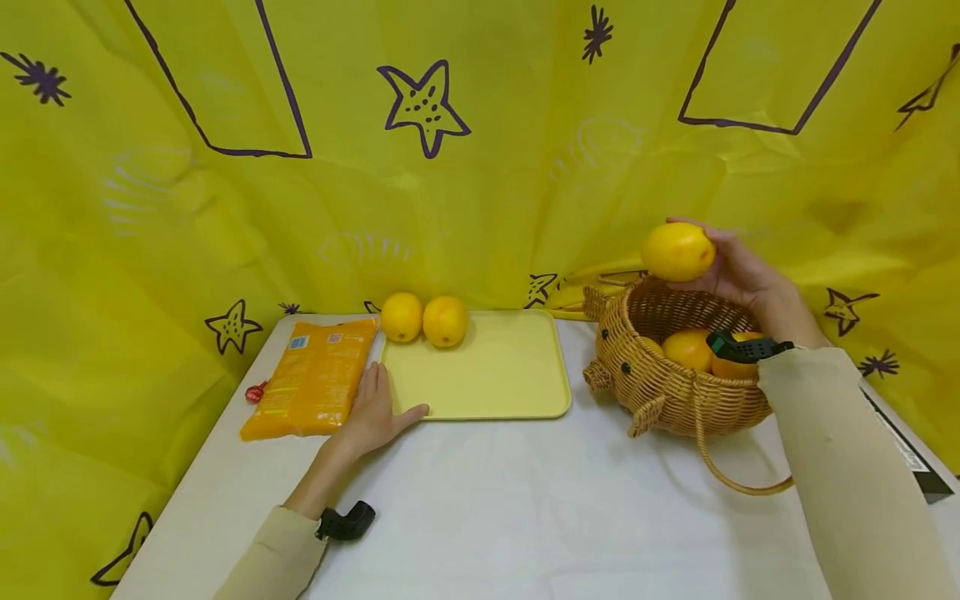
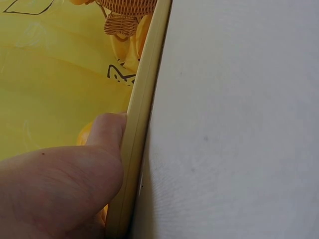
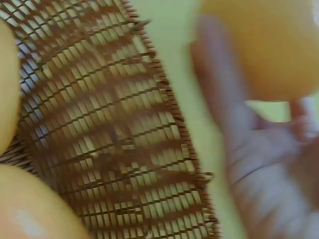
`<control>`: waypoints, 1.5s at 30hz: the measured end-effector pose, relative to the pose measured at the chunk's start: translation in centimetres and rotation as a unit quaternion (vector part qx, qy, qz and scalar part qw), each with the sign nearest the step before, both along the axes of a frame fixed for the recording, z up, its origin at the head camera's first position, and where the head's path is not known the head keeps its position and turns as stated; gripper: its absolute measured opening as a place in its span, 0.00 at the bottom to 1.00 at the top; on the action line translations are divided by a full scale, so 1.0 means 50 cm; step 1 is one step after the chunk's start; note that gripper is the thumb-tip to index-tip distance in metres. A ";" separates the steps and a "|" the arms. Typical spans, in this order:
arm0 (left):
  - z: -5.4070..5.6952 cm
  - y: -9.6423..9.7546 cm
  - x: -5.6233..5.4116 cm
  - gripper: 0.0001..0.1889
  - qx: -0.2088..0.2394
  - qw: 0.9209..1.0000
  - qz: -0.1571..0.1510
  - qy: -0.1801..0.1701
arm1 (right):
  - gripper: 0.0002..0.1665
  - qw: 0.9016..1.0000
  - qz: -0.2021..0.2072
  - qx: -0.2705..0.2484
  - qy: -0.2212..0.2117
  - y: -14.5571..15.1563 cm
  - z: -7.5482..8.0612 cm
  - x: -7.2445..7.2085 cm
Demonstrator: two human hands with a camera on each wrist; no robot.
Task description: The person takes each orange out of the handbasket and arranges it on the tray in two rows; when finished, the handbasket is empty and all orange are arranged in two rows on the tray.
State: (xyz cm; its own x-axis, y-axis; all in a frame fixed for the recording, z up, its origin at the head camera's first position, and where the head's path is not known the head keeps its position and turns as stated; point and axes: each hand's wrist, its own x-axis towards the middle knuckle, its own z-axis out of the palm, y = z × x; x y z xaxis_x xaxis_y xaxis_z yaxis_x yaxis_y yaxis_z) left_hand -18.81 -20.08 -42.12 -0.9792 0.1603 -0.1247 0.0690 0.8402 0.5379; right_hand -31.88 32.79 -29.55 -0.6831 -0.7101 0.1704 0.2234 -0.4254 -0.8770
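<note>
Above the rim of a pig-shaped wicker basket [image 1: 675, 400], my right hand [image 1: 742, 271] grips an orange [image 1: 678, 252]. In the right wrist view, the fingers [image 3: 224, 74] curve around the orange [image 3: 274, 50], apart from the basket's woven wall [image 3: 114, 124]. More oranges [image 1: 687, 349] lie inside the basket. My left hand [image 1: 375, 417] rests at the near left corner of a pale yellow tray [image 1: 487, 375], fingers straight along its side and thumb along its front edge. Two oranges [image 1: 446, 322] sit side by side at the tray's far left corner.
An orange plastic packet [image 1: 311, 379] lies left of the tray, with a small red item [image 1: 256, 392] beside it. The basket's handle [image 1: 738, 483] hangs down to the white table [image 1: 525, 517]. Behind stands a yellow patterned cloth [image 1: 480, 200]. A dark-edged flat object [image 1: 930, 479] is partly hidden by my right sleeve.
</note>
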 end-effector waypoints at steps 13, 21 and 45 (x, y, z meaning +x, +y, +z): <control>-0.002 -0.013 0.008 0.59 0.006 1.000 0.005 0.013 | 0.33 0.966 -0.166 -0.174 -0.098 -0.208 0.118 0.016; -0.001 -0.001 0.002 0.58 0.008 1.000 0.010 0.020 | 0.23 0.964 -0.237 -0.093 -0.081 -0.391 0.106 0.052; 0.001 0.004 -0.002 0.59 -0.001 1.000 0.014 0.006 | 0.29 0.940 -0.307 0.145 0.039 -0.546 -0.019 0.085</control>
State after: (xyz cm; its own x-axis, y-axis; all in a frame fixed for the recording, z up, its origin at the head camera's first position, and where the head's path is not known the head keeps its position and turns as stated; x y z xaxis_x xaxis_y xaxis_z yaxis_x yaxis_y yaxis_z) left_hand -18.93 -19.90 -42.05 -0.9847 0.1330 -0.1122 0.0527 0.8425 0.5361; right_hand -27.64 5.50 -30.48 -0.9729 -0.2100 0.0965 -0.0556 -0.1928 -0.9797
